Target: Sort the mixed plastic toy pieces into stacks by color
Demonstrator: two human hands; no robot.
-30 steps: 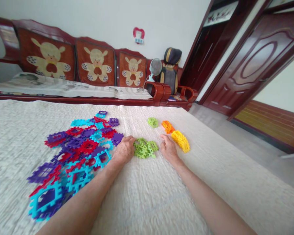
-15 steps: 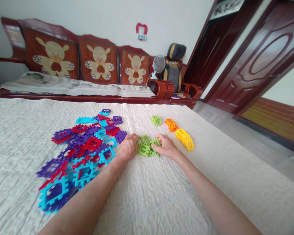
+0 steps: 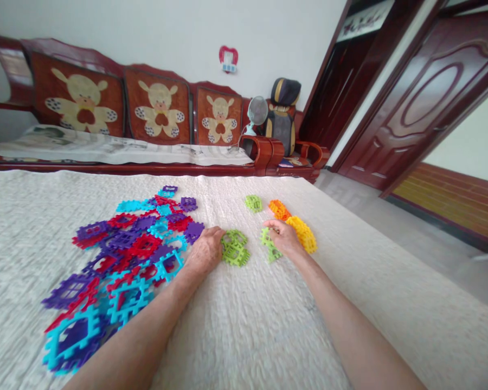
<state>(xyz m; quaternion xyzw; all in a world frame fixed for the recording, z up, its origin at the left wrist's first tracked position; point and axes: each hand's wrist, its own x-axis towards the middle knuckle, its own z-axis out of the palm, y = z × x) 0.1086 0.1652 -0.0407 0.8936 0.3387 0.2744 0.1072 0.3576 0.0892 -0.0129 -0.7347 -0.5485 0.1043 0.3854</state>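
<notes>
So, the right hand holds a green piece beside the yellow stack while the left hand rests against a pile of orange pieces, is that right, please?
Not quite. The head view shows the left hand resting against a pile of green pieces, not orange ones. The right hand does hold a green piece beside the yellow stack.

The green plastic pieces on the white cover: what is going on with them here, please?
A person works with both bare hands on a white cover. The left hand rests against a small green pile; whether it grips anything is unclear. The right hand holds one green piece beside that pile, close to the yellow pieces. A big heap of purple, red and blue pieces lies to the left.
</notes>
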